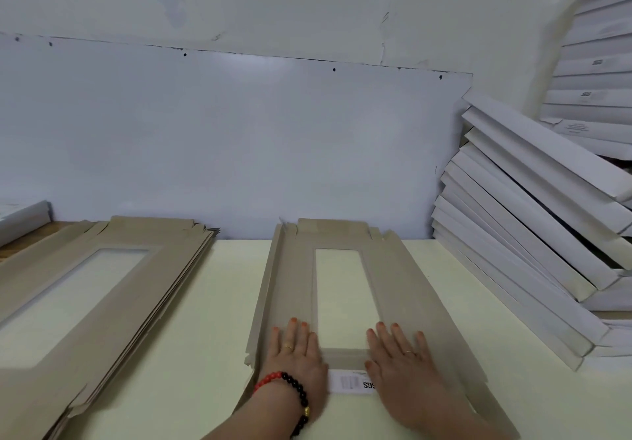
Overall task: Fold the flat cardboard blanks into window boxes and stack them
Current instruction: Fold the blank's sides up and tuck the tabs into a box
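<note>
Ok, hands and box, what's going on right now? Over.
Left hand and right hand flat, pressing the cardboard blank. Blank not yet folded. Nothing in the way; pile of blanks left, stacked boxes right.

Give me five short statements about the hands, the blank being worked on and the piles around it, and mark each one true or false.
1. Both hands lie flat on the single blank in the middle of the table. True: left hand and right hand press on it with straight fingers.
2. The left hand is lifting a side flap upright. False: it lies flat on the panel beside the window cutout.
3. A pile of flat blanks lies to the left. True.
4. The folded white boxes are stacked on the left. False: they lean in a pile on the right.
5. A beaded bracelet is on the right wrist. False: it is on the left wrist.
</note>
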The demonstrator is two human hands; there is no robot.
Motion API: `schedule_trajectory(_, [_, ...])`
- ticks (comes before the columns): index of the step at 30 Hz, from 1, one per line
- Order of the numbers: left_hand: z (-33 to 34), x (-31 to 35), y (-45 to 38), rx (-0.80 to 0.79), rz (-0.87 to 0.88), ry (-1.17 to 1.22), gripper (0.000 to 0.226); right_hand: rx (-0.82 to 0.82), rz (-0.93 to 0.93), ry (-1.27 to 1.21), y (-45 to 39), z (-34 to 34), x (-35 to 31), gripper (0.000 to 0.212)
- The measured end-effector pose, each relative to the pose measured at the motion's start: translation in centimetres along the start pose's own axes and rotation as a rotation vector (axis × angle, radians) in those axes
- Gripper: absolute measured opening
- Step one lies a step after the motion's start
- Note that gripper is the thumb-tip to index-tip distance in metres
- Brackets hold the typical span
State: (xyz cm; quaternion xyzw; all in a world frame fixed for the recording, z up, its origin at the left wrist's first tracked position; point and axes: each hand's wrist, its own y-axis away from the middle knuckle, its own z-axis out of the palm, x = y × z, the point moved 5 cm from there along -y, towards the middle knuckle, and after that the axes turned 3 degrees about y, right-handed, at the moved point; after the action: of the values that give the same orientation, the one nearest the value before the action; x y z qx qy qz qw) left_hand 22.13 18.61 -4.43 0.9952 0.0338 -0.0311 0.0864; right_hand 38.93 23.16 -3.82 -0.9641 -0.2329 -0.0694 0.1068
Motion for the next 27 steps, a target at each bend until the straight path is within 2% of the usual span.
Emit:
schedule_trajectory(2, [-0.3,-1.0,0.1,0.019,-0.034,-0.053,0.061,-0.243,0.072,-0.018,0.2,1.5,1.6,0.059])
schedule_trajectory(4, [-0.4,-1.8,0.2,0.017,-0.058,-0.112,0.061,-0.335,0.097,0.02,0.3,2.1,2.8,0.06])
schedule_trajectory(9, [-0.8,-2.0,0.6,0.001,-0.062,-0.275,0.064,-0.308,0.149,0.058,0.9,2.2,4.6,0.059])
schedule_trajectory(16, [-1.0,-3.2,1.5,0.033,-0.091,-0.263,0.061,-0.285,0.305,0.009,3.2,1.2,8.4,0.054])
schedule_trajectory(22, [-0.9,-4.0,2.3,0.067,-0.053,-0.083,0.061,-0.208,0.333,-0.187,4.8,-1.4,11.1,0.041])
schedule_trajectory(26, [-1.8,-4.0,2.8,0.137,0.041,0.034,0.048,-0.198,0.353,-0.437,5.2,-2.2,11.5,0.033])
schedule_trajectory(27, [-2.2,-3.7,3.0,0.153,0.053,0.066,0.052,-0.216,0.371,-0.51,5.3,-2.5,11.3,0.031])
